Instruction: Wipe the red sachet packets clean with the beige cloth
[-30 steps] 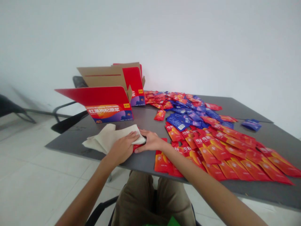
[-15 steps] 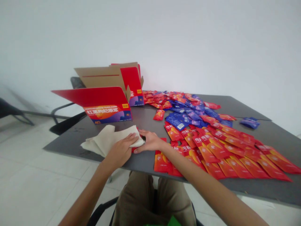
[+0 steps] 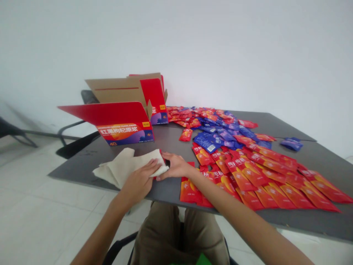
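Observation:
A beige cloth (image 3: pixel 124 167) lies on the dark grey table (image 3: pixel 171 138) near its front edge. My left hand (image 3: pixel 139 180) presses flat on the cloth's right end, fingers stretched out. A red sachet (image 3: pixel 162 157) lies under that end, only its edges showing. My right hand (image 3: pixel 175 165) rests beside it, fingers touching the sachet and the cloth's edge. Just right of my hands lie more red sachets (image 3: pixel 190 189).
Two open red cardboard boxes (image 3: pixel 125 125) stand at the back left of the table. Several red and blue sachets (image 3: pixel 220 138) spread over the middle and right. A few blue sachets (image 3: pixel 292 143) lie apart at far right. Black chairs (image 3: pixel 74 145) stand behind on the tiled floor.
My left hand has slid a little toward me over the cloth. The right hand has stayed in place by the sachet.

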Tool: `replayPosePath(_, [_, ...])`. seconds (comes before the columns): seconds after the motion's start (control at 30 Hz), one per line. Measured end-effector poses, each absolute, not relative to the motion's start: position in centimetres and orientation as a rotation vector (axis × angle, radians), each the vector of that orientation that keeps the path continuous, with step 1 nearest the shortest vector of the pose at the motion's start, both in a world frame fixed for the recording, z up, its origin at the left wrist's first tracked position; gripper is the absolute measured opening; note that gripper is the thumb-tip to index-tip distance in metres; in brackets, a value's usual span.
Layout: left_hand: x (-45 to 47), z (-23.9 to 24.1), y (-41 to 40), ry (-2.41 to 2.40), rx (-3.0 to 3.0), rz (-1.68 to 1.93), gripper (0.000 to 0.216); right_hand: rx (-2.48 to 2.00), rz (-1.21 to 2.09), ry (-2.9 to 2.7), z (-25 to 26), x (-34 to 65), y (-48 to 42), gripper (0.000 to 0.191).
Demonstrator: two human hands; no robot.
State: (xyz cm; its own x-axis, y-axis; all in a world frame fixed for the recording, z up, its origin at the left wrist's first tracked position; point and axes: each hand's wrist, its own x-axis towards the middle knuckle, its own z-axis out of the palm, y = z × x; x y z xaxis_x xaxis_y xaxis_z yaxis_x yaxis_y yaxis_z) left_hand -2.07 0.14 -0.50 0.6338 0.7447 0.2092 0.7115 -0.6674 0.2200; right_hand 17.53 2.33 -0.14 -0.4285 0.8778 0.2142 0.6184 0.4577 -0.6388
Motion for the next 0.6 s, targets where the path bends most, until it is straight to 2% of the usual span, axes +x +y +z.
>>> replayPosePath(0.13, [-2.3,-0.7,-0.8,1.235,2.72,0.467,0.057,-1.282,0.64,-2.191,-0.3,17.5,2.5,0.099])
replayPosePath(0.33, [-1.0,0.2,2.8,1.307,2.708,0.415,0.056,-1.248,0.715,-2.148,0.3,17.6,2.1,0.082])
replayPosePath(0.53, [-2.5,-0.8,-1.1,1.194,2.744,0.482,0.059,-1.271,0.632,-2.184,-0.4,17.4,2.6,0.1])
replayPosePath(0.6, [-2.3,-0.5,-0.6,1.229,2.712,0.471,0.058,-1.268,0.633,-2.196,-0.3,17.5,2.5,0.097])
